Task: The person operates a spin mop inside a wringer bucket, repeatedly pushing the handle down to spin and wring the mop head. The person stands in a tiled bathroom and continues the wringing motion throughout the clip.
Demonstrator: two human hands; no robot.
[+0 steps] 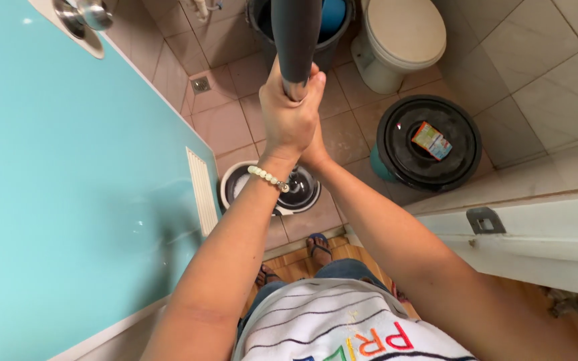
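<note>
Both of my hands are clasped around an upright mop handle (pixel 295 33), dark grey grip above, shiny metal below. My left hand (pixel 285 110), with a pale bead bracelet on its wrist, wraps the pole from the front. Tucked just behind and under it, my right hand (pixel 316 144) grips the same pole. Straight below the hands sits a round mop spin bucket (pixel 296 190) with a steel basket; the pole's lower part is hidden behind my hands.
A turquoise door (pixel 68 187) with a metal knob (pixel 85 17) stands open at left. A toilet (pixel 399 37), a dark bucket (pixel 339 33), a black-lidded bin (pixel 429 144) carrying a small packet, and a floor drain (pixel 201 84) stand on the tiled floor. The white door frame (pixel 536 234) is at right.
</note>
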